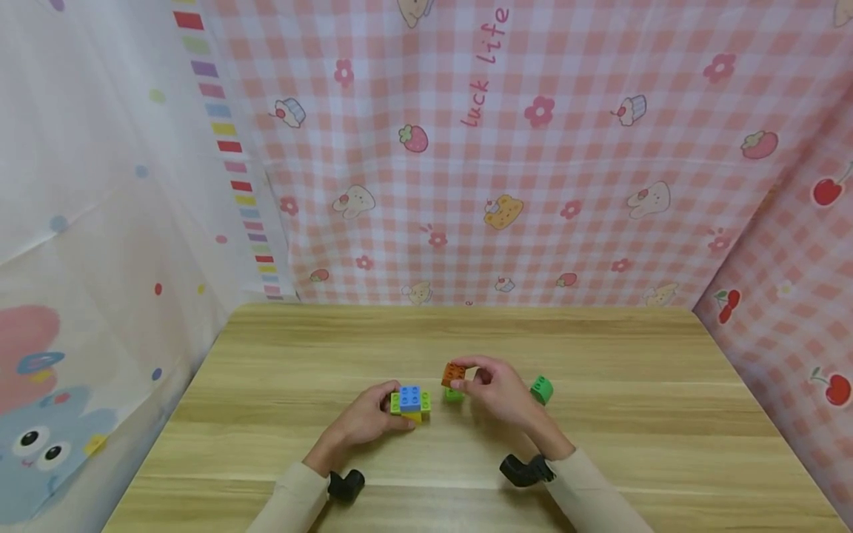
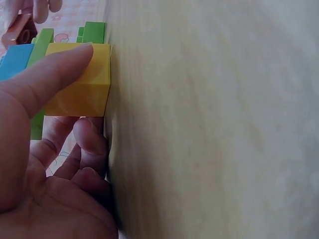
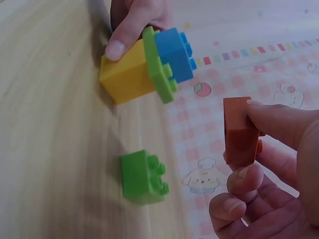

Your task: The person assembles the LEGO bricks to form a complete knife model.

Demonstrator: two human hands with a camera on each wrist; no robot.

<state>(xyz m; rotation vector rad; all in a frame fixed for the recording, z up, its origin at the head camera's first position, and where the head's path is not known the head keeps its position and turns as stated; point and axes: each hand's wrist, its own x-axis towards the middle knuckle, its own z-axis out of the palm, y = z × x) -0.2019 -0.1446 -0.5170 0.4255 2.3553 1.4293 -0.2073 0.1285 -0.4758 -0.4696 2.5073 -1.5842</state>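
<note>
My left hand (image 1: 365,416) grips a small stack at its yellow block (image 2: 79,99), the thumb lying along that block's side. On the yellow block sits a lime green plate (image 3: 158,67), topped by a blue brick (image 1: 409,398). The yellow block's base is right at the tabletop. My right hand (image 1: 500,392) pinches an orange-brown brick (image 3: 241,132) between thumb and fingers, held up off the table with its studs facing up. Below and just behind that brick, a light green brick (image 3: 139,177) stands studs up on the table.
Another green brick (image 1: 543,390) lies on the wooden table (image 1: 633,414), just right of my right wrist. A pink checked cloth (image 1: 466,170) hangs along the table's far edge. Patterned cloths also hang at the left and right sides.
</note>
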